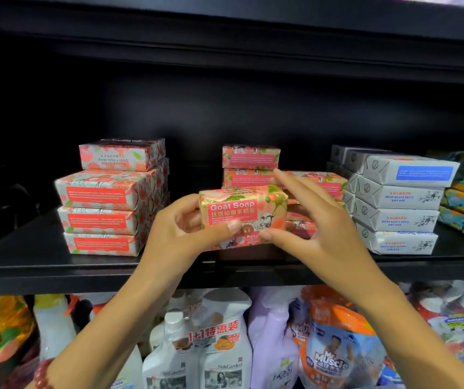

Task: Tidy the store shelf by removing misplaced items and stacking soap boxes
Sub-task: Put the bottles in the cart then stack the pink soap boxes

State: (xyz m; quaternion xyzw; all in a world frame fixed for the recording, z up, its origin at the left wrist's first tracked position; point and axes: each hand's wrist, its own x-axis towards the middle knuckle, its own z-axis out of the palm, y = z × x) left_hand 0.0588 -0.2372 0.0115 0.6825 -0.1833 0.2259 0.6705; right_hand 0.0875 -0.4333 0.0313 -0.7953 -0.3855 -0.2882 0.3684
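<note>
L grip (178, 231) pinches soap box (240, 209); R grip (317, 220) splayed, thumb touching it.

Your left hand (185, 228) and right hand (315, 220) are bare; at the lower left, a bracelet (42, 373) of dark red round beads circles your left forearm (107, 318).

Light is coming from the front and above, falling evenly on the soap boxes (107, 192) and both forearms. The black shelf (23, 256) is swallowing it, and the back wall is sinking into near-dark with no detail showing. The glossy wrap of the held box (242, 211) is catching a soft sheen. A shadow is pooling under it, below the left hand (185, 223) and right hand (317, 217). The wide lens is bowing the shelf edges, most strongly toward the corners. The bottles (211, 346) below are smearing at the bottom corners. Small print is reading soft throughout.
</note>
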